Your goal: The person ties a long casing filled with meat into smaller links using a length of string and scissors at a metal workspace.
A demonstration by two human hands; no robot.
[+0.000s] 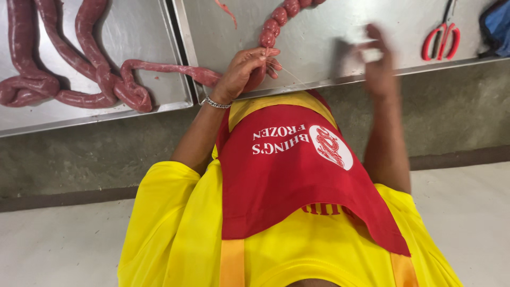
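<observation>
My left hand point(245, 70), a silver bracelet on its wrist, pinches the long red sausage point(159, 67) at the point where it meets a chain of short tied links point(276, 21). Both lie on a steel table point(319, 48). A thin pale string point(289, 74) runs from my left fingertips down to the right. My right hand point(378, 61) is raised over the table to the right and is blurred by motion. Its fingers curl round a pale bit of what looks like the string.
More untied sausage lies in coils point(64, 69) on a second steel tray point(143, 32) at the left. Red-handled scissors point(442, 38) rest at the table's far right beside a blue thing point(496, 24). My red apron point(297, 170) and yellow shirt fill the lower view.
</observation>
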